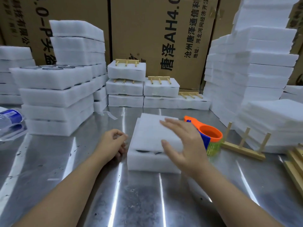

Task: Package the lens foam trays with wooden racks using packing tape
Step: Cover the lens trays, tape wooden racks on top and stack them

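A white foam tray (148, 135) with a foam lid lies on the steel table in front of me; dark lenses show in the gap on its near side. My right hand (183, 141) hovers open over the tray's right part, fingers spread. My left hand (114, 142) rests curled by the tray's left edge, apparently pinching a clear strip of tape. An orange and blue tape dispenser (208, 131) sits just right of the tray. A wooden rack (244, 145) stands upright further right.
Foam tray stacks (55, 99) rise at the left, finished packs with racks (126, 69) at the back, thin foam sheets (268, 125) at the right. More wooden racks (295, 163) lie at the right edge. A plastic bottle (9, 118) lies far left. Cardboard boxes (164, 38) stand behind.
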